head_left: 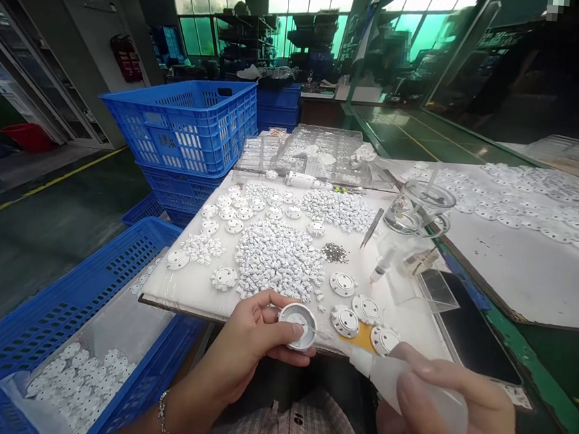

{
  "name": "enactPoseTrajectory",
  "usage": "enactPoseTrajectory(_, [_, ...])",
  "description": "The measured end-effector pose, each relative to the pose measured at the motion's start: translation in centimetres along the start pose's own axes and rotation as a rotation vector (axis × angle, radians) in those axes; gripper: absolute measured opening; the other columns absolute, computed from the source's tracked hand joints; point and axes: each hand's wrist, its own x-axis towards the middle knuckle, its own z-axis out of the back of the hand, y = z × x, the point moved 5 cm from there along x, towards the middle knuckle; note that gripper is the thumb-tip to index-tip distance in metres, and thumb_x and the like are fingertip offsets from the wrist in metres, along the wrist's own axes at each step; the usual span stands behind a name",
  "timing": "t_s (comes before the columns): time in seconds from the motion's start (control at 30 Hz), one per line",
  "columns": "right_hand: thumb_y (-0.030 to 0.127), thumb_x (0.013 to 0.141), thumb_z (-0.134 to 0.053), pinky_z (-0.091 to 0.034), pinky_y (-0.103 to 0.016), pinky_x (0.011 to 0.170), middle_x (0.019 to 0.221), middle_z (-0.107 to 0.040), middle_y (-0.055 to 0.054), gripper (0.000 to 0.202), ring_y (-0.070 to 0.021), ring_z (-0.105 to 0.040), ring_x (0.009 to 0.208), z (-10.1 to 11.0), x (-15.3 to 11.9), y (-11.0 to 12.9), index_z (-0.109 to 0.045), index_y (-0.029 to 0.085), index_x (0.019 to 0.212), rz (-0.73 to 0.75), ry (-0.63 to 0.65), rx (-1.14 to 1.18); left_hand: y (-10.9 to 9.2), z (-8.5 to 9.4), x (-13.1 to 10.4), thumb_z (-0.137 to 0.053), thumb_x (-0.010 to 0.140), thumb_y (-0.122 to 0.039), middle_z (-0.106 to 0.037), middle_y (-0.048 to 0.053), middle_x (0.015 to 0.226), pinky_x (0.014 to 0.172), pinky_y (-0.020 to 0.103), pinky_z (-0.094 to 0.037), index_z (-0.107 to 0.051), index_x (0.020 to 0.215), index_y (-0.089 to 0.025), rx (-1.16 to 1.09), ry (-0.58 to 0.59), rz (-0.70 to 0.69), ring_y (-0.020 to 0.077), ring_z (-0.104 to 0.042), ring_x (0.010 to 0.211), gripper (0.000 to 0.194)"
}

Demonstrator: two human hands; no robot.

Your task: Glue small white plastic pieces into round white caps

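My left hand [255, 331] grips a small round white cup-shaped part [305, 317], its hollow side facing me and the thumb pressed inside it. To the right, my right hand [455, 407] is wrapped round a translucent white squeeze bottle [407, 381], whose nozzle points left toward the cup and stays apart from it. Round white discs [345, 321] with dark holes lie on the white work board [163, 293] beyond the bottle. A large pile of small white pieces [279, 259] lies behind my left hand, beside a small heap of dark metal bits [335, 253].
Tweezers [371, 228], a syringe [380, 267], a glass mug [420, 210] and a dark flat panel [478, 332] stand or lie at the right. Blue crates [186, 125] are stacked at the left; an open blue crate [67, 300] holds white discs.
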Motion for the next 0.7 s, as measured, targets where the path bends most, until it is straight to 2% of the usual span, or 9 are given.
enactPoseTrajectory(0.23, [0.031,0.075,-0.079,-0.044,-0.028,0.06,0.081,-0.065,-0.002,0.02,-0.0154,-0.061,0.068,-0.2,0.0,-0.9,-0.066,0.019,0.084,-0.066,0.035,0.046,0.1,-0.2,0.0,-0.08,0.073,-0.017,-0.076,0.008,0.079,0.063,0.028,-0.062,-0.062,0.095,-0.011,0.016,0.026,-0.002,0.0207,-0.074,0.069,0.029])
enactPoseTrajectory(0.43, [0.031,0.079,-0.077,-0.043,-0.032,0.066,0.085,-0.063,-0.003,0.017,-0.0178,-0.059,0.073,0.0,-0.2,-0.8,-0.065,0.022,0.087,-0.082,0.041,0.009,0.2,-0.3,-0.1,-0.079,0.074,-0.016,-0.076,0.008,0.08,0.063,0.028,-0.062,-0.062,0.096,-0.011,0.032,0.038,0.003,0.0202,-0.074,0.069,0.029])
enactPoseTrajectory(0.63, [0.031,0.079,-0.077,-0.04,-0.033,0.063,0.085,-0.062,-0.004,0.018,-0.0186,-0.057,0.072,0.2,-0.4,-1.2,-0.065,0.021,0.088,-0.087,0.026,0.023,0.4,-0.5,-0.1,-0.08,0.073,-0.017,-0.076,0.008,0.079,0.062,0.029,-0.062,-0.062,0.096,-0.012,0.024,0.04,0.006,0.0202,-0.073,0.068,0.03])
enactPoseTrajectory(0.7, [0.035,0.08,-0.075,-0.04,-0.033,0.064,0.086,-0.061,-0.004,0.02,-0.0184,-0.057,0.073,0.1,-0.4,-1.7,-0.064,0.021,0.089,-0.116,0.07,-0.016,0.4,-0.5,-0.2,-0.08,0.073,-0.017,-0.075,0.008,0.079,0.062,0.029,-0.062,-0.062,0.096,-0.012,0.028,0.035,0.009,0.0201,-0.073,0.068,0.03])
